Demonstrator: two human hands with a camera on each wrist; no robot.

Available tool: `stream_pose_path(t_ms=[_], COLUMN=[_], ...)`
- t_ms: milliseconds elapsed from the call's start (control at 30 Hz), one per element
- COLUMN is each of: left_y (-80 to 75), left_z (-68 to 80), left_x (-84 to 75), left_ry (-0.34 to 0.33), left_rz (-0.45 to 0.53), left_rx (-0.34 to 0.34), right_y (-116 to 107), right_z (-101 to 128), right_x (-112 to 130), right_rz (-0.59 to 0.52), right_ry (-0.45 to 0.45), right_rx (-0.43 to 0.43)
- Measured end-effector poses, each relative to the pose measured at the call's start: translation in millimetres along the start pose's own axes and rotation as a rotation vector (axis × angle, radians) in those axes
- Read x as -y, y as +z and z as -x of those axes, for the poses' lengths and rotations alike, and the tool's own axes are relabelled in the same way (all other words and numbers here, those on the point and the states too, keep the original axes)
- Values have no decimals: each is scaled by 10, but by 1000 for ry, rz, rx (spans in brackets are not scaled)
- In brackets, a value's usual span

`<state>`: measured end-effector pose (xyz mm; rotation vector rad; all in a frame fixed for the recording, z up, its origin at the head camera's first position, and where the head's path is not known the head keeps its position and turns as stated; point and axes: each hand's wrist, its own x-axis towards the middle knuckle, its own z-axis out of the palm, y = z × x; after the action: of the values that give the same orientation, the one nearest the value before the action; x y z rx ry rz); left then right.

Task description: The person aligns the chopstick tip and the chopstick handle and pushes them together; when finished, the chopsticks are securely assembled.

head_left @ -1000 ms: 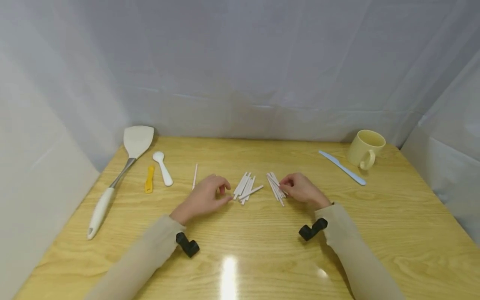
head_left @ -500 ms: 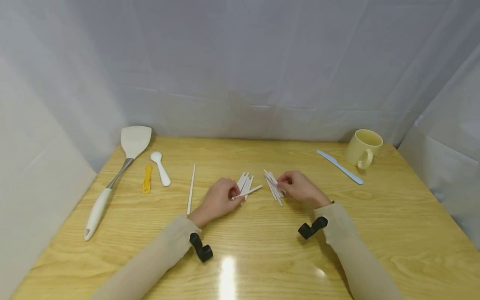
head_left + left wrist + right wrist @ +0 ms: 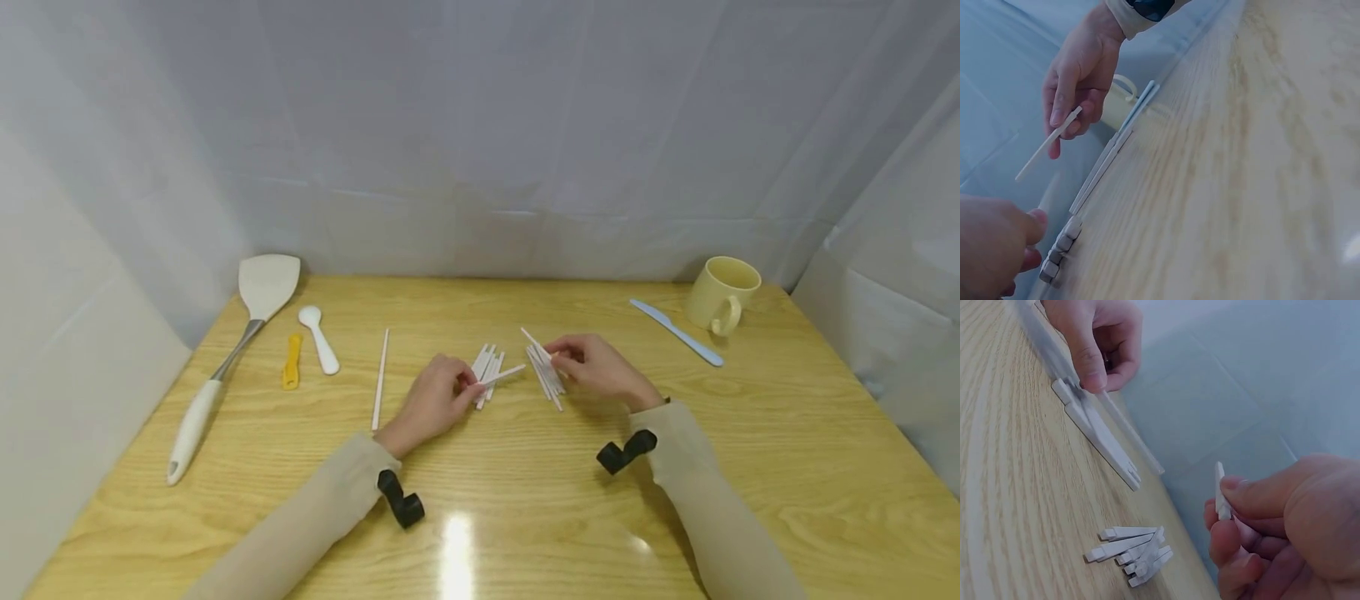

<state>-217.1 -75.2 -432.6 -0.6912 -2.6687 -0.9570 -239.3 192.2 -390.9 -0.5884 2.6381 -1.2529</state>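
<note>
A spatula [image 3: 206, 402], white spoon [image 3: 321, 343] and yellow piece [image 3: 292, 361], too small to identify, lie at left. A blue knife [image 3: 678, 334] lies near a mug [image 3: 709, 298].

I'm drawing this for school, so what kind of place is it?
Probably a tabletop filming set-up rather than a real kitchen: plain grey sheeting hangs behind a wooden table, and small black devices sit at both wrists.
</note>
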Motion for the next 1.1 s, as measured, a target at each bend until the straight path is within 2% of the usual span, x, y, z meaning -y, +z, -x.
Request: stream_pose_path(t_ms=[200, 433, 733, 867, 1100], left_y=[7, 66, 114, 128, 146], left_z=[35, 95, 122, 137, 158], left_x=[-89, -160, -227, -243, -250], left_ry=[-97, -128, -174, -187, -183], left_rz=[118, 241, 381, 409, 413], left_rx=[-2, -19, -67, -85, -99], right_y=[10, 19, -57, -52, -27], right_z=[11, 11, 29, 22, 35], right_x=[43, 68, 80, 86, 111], right_rz=[-31, -147, -420, -437, -438], right_ry=[-8, -38, -81, -108, -101], right_rx=[-36, -106, -137, -128, -104])
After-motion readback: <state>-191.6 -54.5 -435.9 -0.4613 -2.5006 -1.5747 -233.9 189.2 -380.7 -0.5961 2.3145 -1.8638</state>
